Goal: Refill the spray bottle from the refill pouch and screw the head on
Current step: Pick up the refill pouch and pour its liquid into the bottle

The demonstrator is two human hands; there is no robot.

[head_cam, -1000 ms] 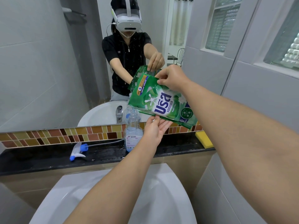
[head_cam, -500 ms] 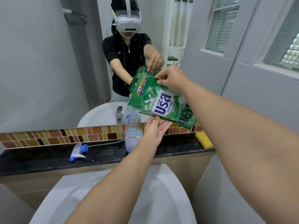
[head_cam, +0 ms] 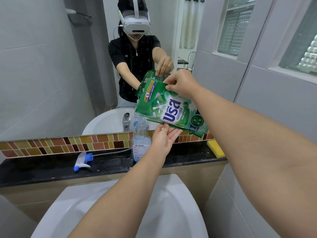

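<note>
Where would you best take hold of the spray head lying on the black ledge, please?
Probably by the blue collar of the spray head, from above: it lies on its side on the ledge, trigger toward you, with the thin tube trailing right toward the bottle.

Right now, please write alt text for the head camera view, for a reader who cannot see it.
Two bare hands tip a green refill pouch over an open clear spray bottle on a dark counter. The spray head lies apart, left of the bottle; a yellow sponge sits right.
</note>
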